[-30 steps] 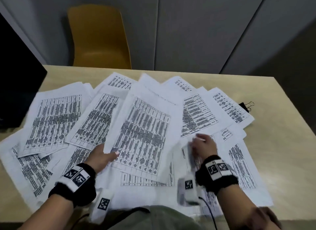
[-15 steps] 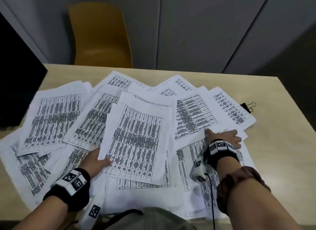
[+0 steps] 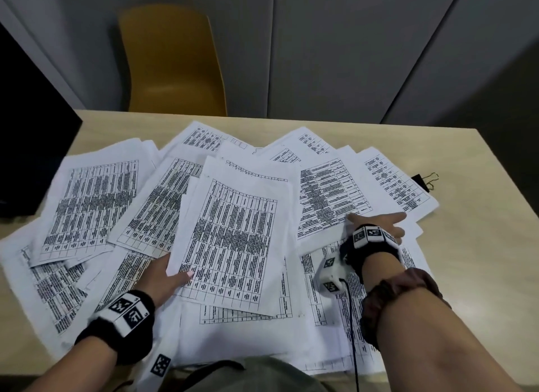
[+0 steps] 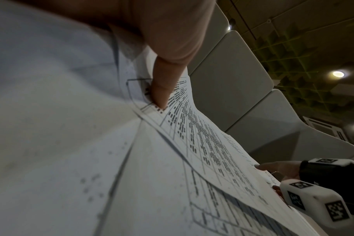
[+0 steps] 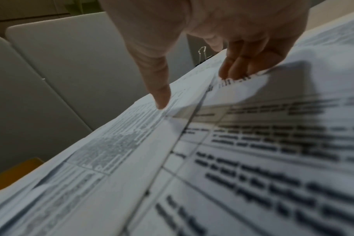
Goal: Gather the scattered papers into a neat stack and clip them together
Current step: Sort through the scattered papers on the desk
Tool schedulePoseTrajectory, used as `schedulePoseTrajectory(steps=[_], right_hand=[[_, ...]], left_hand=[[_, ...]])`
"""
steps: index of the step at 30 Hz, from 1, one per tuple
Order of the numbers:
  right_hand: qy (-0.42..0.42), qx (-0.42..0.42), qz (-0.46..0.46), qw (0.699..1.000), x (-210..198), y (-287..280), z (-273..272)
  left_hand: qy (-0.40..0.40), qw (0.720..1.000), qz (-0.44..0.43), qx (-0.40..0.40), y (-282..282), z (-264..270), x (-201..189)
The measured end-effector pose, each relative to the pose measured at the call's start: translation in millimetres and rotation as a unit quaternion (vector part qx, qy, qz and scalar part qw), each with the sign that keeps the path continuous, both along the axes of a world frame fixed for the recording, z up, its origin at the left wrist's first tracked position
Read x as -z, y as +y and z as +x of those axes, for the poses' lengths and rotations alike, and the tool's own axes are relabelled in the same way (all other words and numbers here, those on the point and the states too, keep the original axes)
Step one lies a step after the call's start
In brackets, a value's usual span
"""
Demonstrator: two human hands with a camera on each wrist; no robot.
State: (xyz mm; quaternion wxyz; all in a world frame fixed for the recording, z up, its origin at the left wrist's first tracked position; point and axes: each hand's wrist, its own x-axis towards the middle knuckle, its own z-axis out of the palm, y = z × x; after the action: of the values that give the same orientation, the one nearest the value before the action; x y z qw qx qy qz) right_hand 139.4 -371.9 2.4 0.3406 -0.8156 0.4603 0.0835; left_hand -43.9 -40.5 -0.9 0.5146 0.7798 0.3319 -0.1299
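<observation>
White printed table sheets (image 3: 87, 205) lie fanned across the pale wooden worktop (image 3: 481, 245). The left hand (image 3: 163, 278) pinches the small centre bundle of sheets (image 3: 233, 240), thumb on top. The right hand (image 3: 376, 225) rests flat, fingers spread, on right-side sheets. A black binder clip (image 3: 423, 181) sits at the far-right edge, seemingly tucked partly under paper.

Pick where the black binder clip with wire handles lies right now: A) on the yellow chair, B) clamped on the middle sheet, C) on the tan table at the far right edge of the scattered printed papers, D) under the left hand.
C: the black binder clip sits on the tan table, partly tucked under the rightmost of the scattered printed papers, untouched by either hand.
</observation>
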Motion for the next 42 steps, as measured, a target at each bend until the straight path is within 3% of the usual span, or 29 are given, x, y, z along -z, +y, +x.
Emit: schedulePoseTrajectory(steps=[6, 14, 21, 25, 29, 32, 37, 39, 42], right_hand=[[-0.003, -0.091, -0.037, 0.995, 11, 10, 6], [-0.022, -0.109, -0.09, 0.99, 11, 2, 2], [0.058, -0.207, -0.071, 0.974, 2, -21, 11], [-0.029, -0.221, -0.073, 0.972, 0, -17, 8], [-0.171, -0.08, 0.068, 0.98, -4, -10, -1], [-0.121, -0.131, 0.104, 0.979, -20, -18, -5], [0.005, -0.292, 0.029, 0.956, -30, -33, -19], [0.011, -0.291, 0.043, 0.956, -29, -29, -29], [-0.028, -0.214, -0.011, 0.976, -26, -19, -46]], left_hand=[[-0.019, 1.0, 0.015, -0.004, -3, -4, 1], [-0.008, 1.0, 0.013, -0.011, -2, -6, 2], [-0.01, 1.0, 0.013, -0.011, -2, -6, 2], [-0.013, 1.0, 0.004, -0.013, -2, -5, 1], [-0.015, 1.0, 0.005, -0.012, -3, -6, 1], [-0.021, 1.0, 0.001, -0.012, -4, -7, 0], [-0.011, 0.999, -0.028, -0.032, -3, -7, -1], [-0.01, 0.998, -0.043, -0.042, -2, -6, -2], [-0.013, 0.998, -0.052, -0.043, -1, -6, -1]])
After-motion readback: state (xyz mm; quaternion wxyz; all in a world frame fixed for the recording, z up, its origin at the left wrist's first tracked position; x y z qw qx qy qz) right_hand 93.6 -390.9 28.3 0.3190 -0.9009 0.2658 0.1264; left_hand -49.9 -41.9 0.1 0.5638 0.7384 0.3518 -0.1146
